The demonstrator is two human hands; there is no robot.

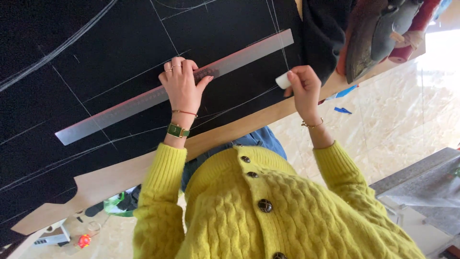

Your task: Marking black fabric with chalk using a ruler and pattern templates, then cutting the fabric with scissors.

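Right hand point(304, 86) pinches white chalk point(283, 80); left hand point(182, 86) presses metal ruler point(120, 108).

Left hand point(182, 86) flat on metal ruler point(143, 98), right hand point(303, 86) pinching white chalk point(282, 80), black fabric point(96, 57)

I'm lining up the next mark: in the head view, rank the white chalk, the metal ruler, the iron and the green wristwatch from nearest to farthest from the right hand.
1. White chalk: pinched in the right hand.
2. Metal ruler: its end lies just up-left of that hand.
3. Iron: upper right, at the table edge.
4. Green wristwatch: across on the left wrist.
Ruler and iron are close; watch clearly last.
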